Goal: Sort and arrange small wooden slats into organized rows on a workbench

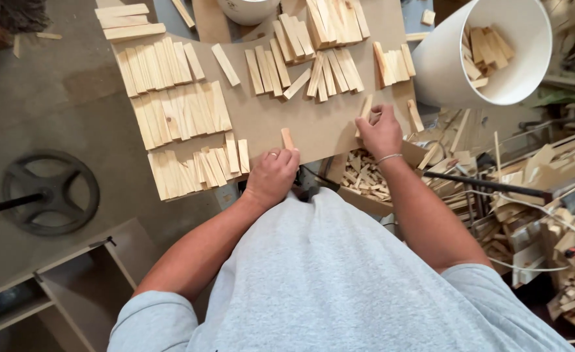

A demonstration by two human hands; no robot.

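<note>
My left hand (273, 175) rests at the near edge of a brown board (313, 124) and grips a small wooden slat (288, 138) that stands upright between its fingers. My right hand (380, 132) is on the board's right side and holds another pale wooden slat (365, 109) by its lower end. Rows of similar slats (182, 116) lie sorted on the board to the left, and more slats (300, 68) lie in groups at the far side.
A tilted white bucket (454, 58) with several slats stands at the upper right. A cardboard box of small wood pieces (364, 176) sits below the board. Scrap wood piles up on the right. A black wheel (51, 193) and a cabinet (72, 287) are at the left.
</note>
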